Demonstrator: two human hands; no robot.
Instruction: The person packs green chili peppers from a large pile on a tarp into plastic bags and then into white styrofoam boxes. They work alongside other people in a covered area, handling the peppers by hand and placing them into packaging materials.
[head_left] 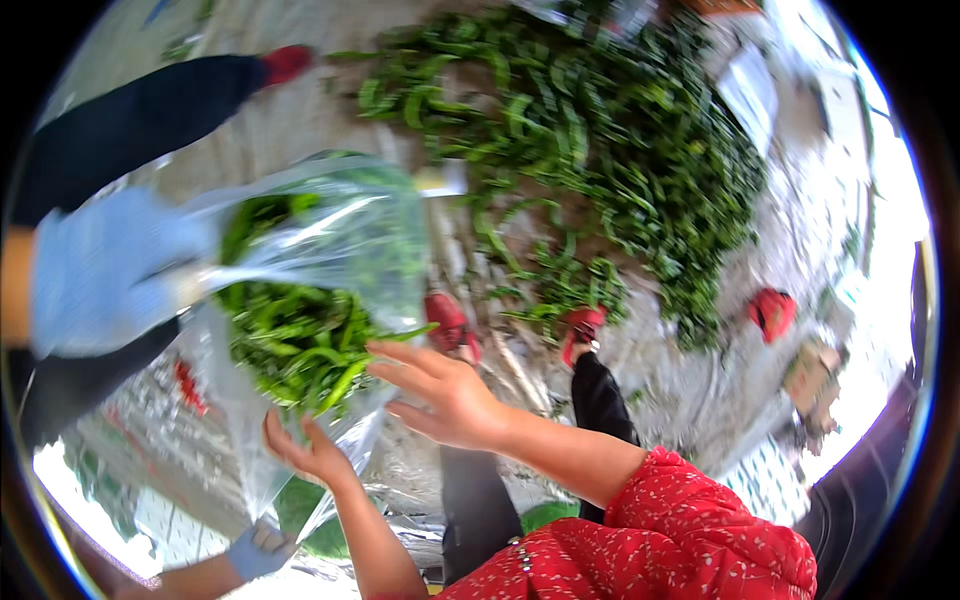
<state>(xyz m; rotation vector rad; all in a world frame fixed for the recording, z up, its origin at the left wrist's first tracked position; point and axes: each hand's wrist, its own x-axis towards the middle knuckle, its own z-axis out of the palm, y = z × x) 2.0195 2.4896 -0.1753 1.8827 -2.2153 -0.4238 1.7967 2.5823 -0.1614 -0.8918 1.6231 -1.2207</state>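
A clear plastic bag [385,215] holds a heap of long green chili peppers [300,335]. A co-worker in light blue gloves stretches it, one gloved hand [120,270] gripping the gathered plastic at the left and the other gloved hand [262,548] at its lower edge. My right hand [440,395] is open beside the peppers, fingers spread, with pepper tips near its fingertips. Below the heap, my left hand [312,452] is also open, palm toward the peppers, fingers apart. Neither of my hands grips anything.
A wide pile of green chili peppers [600,150] covers the sheeted floor ahead. My red shoes [450,325] stand at its near edge. A co-worker's dark trouser leg [150,120] extends at the left. A red object [772,315] and a cardboard box [812,375] lie to the right.
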